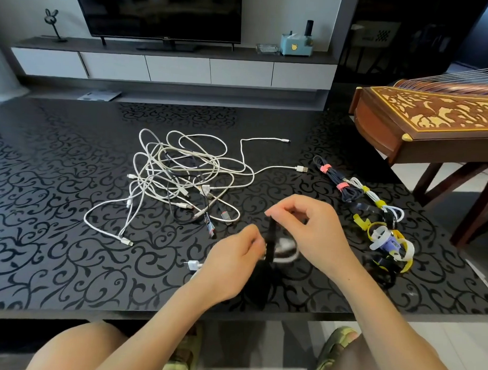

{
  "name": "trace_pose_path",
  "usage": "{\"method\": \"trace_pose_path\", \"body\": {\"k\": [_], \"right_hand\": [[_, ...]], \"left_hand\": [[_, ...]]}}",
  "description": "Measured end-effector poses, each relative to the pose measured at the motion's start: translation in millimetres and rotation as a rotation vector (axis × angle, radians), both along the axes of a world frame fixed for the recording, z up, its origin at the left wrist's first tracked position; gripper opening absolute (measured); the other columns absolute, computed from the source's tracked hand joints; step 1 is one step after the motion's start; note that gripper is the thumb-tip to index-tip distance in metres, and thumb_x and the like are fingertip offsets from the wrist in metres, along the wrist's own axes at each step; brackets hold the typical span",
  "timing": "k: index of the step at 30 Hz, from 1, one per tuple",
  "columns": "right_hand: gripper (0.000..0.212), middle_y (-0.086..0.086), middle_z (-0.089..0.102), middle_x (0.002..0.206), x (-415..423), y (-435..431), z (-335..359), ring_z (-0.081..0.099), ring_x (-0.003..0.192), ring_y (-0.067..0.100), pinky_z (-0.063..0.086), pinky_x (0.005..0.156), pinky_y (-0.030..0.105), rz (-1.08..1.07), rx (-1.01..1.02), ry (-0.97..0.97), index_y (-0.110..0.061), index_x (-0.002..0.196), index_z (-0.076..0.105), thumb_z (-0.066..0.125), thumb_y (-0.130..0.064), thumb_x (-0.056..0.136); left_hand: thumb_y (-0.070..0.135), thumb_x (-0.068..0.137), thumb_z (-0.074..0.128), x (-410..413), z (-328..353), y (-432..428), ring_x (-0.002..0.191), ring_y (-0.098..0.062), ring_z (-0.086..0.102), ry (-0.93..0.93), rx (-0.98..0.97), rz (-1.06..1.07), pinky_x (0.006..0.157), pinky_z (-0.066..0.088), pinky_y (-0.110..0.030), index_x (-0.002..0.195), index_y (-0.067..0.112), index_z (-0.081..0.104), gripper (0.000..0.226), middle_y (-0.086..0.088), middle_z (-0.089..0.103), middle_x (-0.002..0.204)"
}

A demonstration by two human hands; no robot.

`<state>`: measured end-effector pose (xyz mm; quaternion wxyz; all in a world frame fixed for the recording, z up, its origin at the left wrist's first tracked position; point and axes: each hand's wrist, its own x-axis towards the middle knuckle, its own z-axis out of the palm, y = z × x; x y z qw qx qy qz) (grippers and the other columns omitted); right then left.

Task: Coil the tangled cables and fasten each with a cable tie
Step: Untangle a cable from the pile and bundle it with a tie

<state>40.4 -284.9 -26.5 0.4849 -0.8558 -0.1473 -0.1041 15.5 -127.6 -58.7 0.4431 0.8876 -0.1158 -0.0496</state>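
Observation:
A tangle of white and dark cables [179,177] lies on the black patterned table [55,233]. Near the front edge, my left hand [234,264] and my right hand [310,228] both pinch a black cable tie [270,241] that stands upright between them. The tie wraps a small white coiled cable [286,248], partly hidden by my hands. A white plug [192,265] of that cable pokes out left of my left wrist. At the right lie a dark coiled cable with pink ties [338,180] and a white coiled cable with yellow ties [375,199].
A heap of loose cable ties [387,245] in yellow, white, purple and black sits right of my right hand. A wooden zither on a stand [433,122] is at the right past the table. A TV [160,13] and a low cabinet stand behind.

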Motion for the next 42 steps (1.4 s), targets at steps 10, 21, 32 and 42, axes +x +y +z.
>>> {"method": "trace_pose_path", "body": {"k": [10, 21, 32, 42], "right_hand": [[0.021, 0.007, 0.059, 0.065, 15.6, 2.5, -2.3, 0.061, 0.057, 0.019, 0.047, 0.058, 0.038, -0.211, -0.011, -0.041, -0.012, 0.081, 0.046, 0.041, -0.019, 0.099], [0.028, 0.015, 0.062, 0.084, 29.1, 5.6, -20.1, 0.054, 0.069, 0.024, 0.041, 0.061, 0.032, -0.236, -0.181, 0.353, -0.01, 0.075, 0.044, 0.037, -0.023, 0.098], [0.031, 0.008, 0.041, 0.062, 29.9, 10.2, -20.9, 0.032, 0.05, 0.017, 0.024, 0.047, 0.027, -0.327, -0.119, 0.569, -0.011, 0.064, 0.033, 0.04, -0.009, 0.094], [0.034, 0.003, 0.031, 0.053, 24.4, 8.7, -17.3, 0.029, 0.031, 0.01, 0.023, 0.036, 0.02, -0.291, -0.119, 0.647, -0.013, 0.061, 0.03, 0.039, -0.005, 0.093]], "left_hand": [[0.027, 0.102, 0.033, -1.9, -3.2, -12.7, 0.072, -0.025, 0.049, -0.061, 0.174, -0.138, 0.072, 0.036, -0.04, 0.077, 0.017, 0.037, 0.027, 0.003, 0.044, 0.067], [0.053, 0.093, 0.02, -10.3, -11.9, -6.3, 0.045, -0.01, 0.035, -0.504, 0.299, -0.202, 0.047, 0.023, -0.022, 0.104, 0.03, 0.031, 0.028, 0.009, 0.033, 0.047], [0.05, 0.091, 0.038, -6.2, -8.8, -10.6, 0.036, -0.017, 0.042, -0.702, 0.507, -0.183, 0.036, 0.026, -0.025, 0.089, 0.023, 0.036, 0.027, 0.005, 0.047, 0.047], [0.026, 0.095, 0.037, -6.7, -9.3, -13.4, 0.042, -0.019, 0.043, -0.686, 0.461, -0.238, 0.038, 0.037, -0.034, 0.098, 0.018, 0.045, 0.012, 0.002, 0.054, 0.069]]}}
